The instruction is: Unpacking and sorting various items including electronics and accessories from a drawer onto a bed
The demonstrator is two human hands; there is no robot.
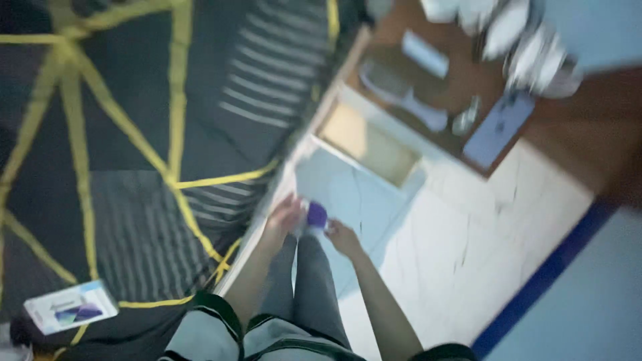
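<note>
**Two hands meet at a small purple thing above a pale floor**

Seen from above and blurred by motion, two bare forearms reach down and away from the viewer, with dark grey trouser legs between them. The left hand [284, 215] and the right hand [342, 237] come together at a small purple object [316, 214], rounded in shape, which sits between their fingertips. Both hands appear to touch it, but the blur hides the fingers, so it is not possible to tell how firmly either grip closes on it or which hand carries it.

Beneath the hands lies a pale floor [461, 234] of smooth, marble-like tiles with thin dark veins. A blue stripe [545, 277] runs along its right edge. To the left spreads a dark fabric surface [134, 134], partly plain and partly ribbed with fine pale lines, crossed by yellow bands [177, 87] that form triangles. A flat white card with a purple picture [70, 307] rests on it at lower left, cut by no edge but too soft to read.

At top right, a brown wooden surface [461, 80] holds a pale blue rectangle [498, 127] and white rounded shapes [535, 53] that cannot be identified.
</note>
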